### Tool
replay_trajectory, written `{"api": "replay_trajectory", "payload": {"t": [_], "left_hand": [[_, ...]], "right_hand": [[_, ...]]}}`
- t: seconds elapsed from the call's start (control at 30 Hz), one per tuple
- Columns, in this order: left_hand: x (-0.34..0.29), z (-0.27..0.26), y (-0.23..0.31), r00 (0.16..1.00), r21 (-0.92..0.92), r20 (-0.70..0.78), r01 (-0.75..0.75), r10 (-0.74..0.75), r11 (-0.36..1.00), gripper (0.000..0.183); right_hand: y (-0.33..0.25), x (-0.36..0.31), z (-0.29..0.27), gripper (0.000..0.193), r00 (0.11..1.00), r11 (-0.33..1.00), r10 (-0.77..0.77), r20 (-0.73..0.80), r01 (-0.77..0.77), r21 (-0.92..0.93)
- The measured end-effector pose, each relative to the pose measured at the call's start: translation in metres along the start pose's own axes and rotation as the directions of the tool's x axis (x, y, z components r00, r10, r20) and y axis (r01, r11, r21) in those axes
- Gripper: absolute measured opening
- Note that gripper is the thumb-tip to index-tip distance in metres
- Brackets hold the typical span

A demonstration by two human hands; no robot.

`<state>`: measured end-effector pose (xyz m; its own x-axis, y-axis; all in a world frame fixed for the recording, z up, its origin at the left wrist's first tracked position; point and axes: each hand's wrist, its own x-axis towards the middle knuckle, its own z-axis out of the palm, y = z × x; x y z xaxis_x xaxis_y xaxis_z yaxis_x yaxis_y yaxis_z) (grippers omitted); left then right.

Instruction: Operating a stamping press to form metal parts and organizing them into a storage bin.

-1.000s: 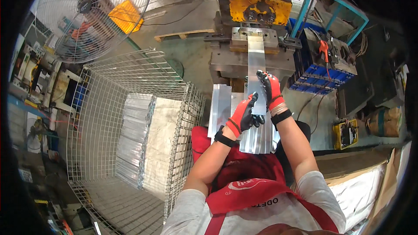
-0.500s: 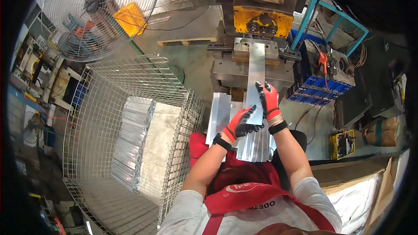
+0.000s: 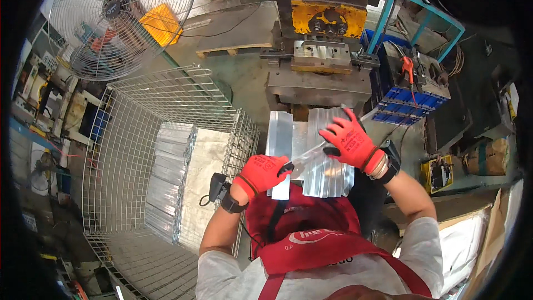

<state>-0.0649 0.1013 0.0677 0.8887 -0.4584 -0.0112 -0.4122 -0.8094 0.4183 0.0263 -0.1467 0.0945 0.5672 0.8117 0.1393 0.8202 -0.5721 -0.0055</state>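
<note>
My left hand (image 3: 263, 174), in a red glove with dark fingertips, pinches one end of a thin, shiny metal strip (image 3: 308, 157). The strip slants up to the right and shows nearly edge-on. Against its other part lies my right hand (image 3: 351, 142), gloved alike, its fingers bent over the strip and its thumb near the lower edge; the palm side is hidden. Below the hands, in front of my lap, lies a stack of metal strips (image 3: 326, 180). A second stack of strips (image 3: 280, 133) lies to its left, partly covered by my left hand.
A press (image 3: 328, 16) with a die block (image 3: 322, 55) stands ahead. At left are a wire mesh cage (image 3: 166, 86) holding strips and a pale sheet, and a large fan (image 3: 119, 8). Blue crates (image 3: 408, 108) with tools stand right; a yellow bin (image 3: 437, 173) sits lower right.
The metal strip has come away from the press die and swung from lengthwise to slanting across the stacks. My left hand moved left and down; my right hand turned and moved slightly down.
</note>
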Motion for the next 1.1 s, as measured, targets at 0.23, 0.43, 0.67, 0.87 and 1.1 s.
{"api": "replay_trajectory", "payload": {"t": [0.23, 0.43, 0.67, 0.87, 1.1], "left_hand": [[0.01, -0.026, 0.005, 0.731, -0.277, -0.644, 0.052, -0.226, 0.959, 0.049], [0.036, 0.072, -0.01, 0.957, -0.993, 0.064, 0.033, -0.284, -0.111, 0.046], [0.076, 0.066, 0.035, 0.949, -0.877, 0.308, 0.258, -0.063, -0.405, 0.039], [0.102, 0.051, 0.034, 0.974, -0.858, 0.214, 0.151, -0.074, -0.491, 0.036], [0.111, 0.054, 0.04, 0.945, -0.889, 0.266, 0.164, -0.19, -0.428, 0.038]], "right_hand": [[0.012, -0.012, 0.027, 0.019, 0.951, 0.88, 0.289, -0.109, -0.219, 0.422], [0.035, 0.022, 0.066, 0.017, 0.735, -0.205, 0.674, 0.067, 0.1, 0.974], [0.056, 0.056, 0.095, 0.017, 0.689, -0.288, 0.714, 0.121, 0.131, 0.949], [0.076, 0.077, 0.104, 0.017, 0.695, -0.263, 0.709, 0.119, 0.104, 0.959], [0.081, 0.08, 0.106, 0.015, 0.666, -0.258, 0.729, 0.157, 0.055, 0.964]]}}
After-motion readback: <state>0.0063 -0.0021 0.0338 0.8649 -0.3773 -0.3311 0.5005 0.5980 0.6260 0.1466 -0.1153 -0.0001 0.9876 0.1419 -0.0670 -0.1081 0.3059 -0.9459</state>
